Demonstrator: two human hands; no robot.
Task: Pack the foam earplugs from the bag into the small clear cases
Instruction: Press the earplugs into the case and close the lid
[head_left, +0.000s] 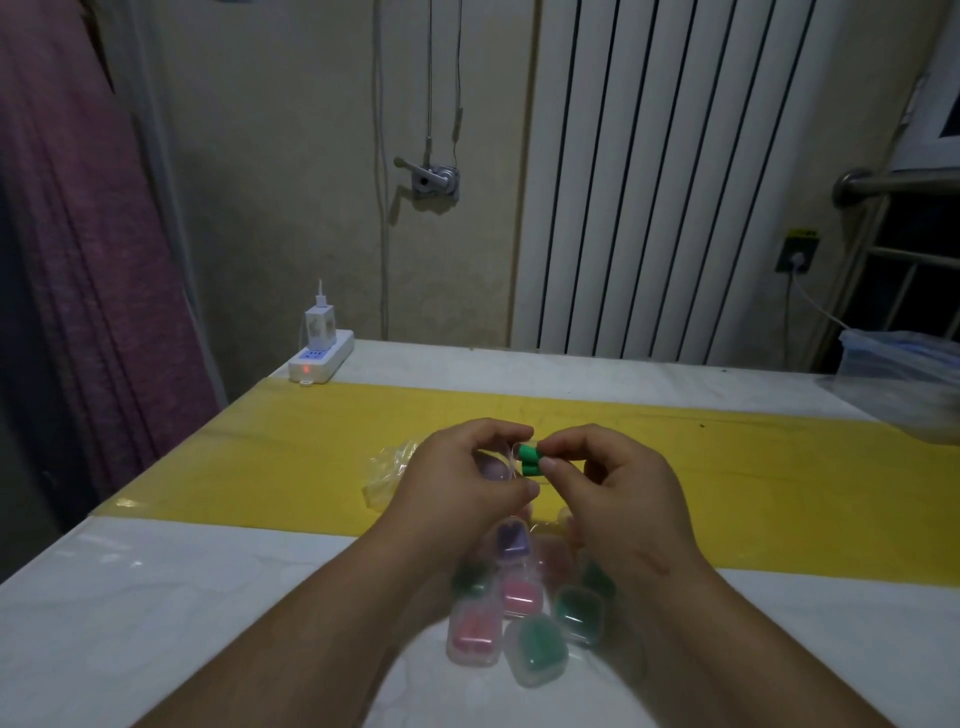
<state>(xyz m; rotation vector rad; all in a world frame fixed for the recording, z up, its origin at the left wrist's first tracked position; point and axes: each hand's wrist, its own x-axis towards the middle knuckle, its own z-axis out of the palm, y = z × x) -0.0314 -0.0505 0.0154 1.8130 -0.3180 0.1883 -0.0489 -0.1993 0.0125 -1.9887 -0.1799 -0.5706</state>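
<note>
A dim room with a beige wall, a ribbed white radiator (675, 182) and a purple curtain (78, 234) at the left stands behind a white table (156, 597) crossed by a wide yellow band (753, 493). A power strip (322, 361) with a charger plugged in sits at the table's far left corner. At the right edge a plastic tub (904, 364) is cut off by the frame, and its contents are too dark to read. The crumpled clear bag (387, 470) lies on the yellow band just behind the left hand (462, 483), which hides most of it; what it holds cannot be made out. The left hand's fingers curl round a small clear case (496, 465), held above the yellow band. The case is so transparent and so covered that it is unclear whether its lid is up. The right hand (618, 483) pinches two green earplugs (531, 467) between thumb and forefinger, right at the case's mouth. They are short, matte cylinders stacked one above the other. Between the forearms, on the white surface, lies a huddle of filled cases (524, 603), blurred and partly hidden by the wrists, showing purple, pink and green inside.
</note>
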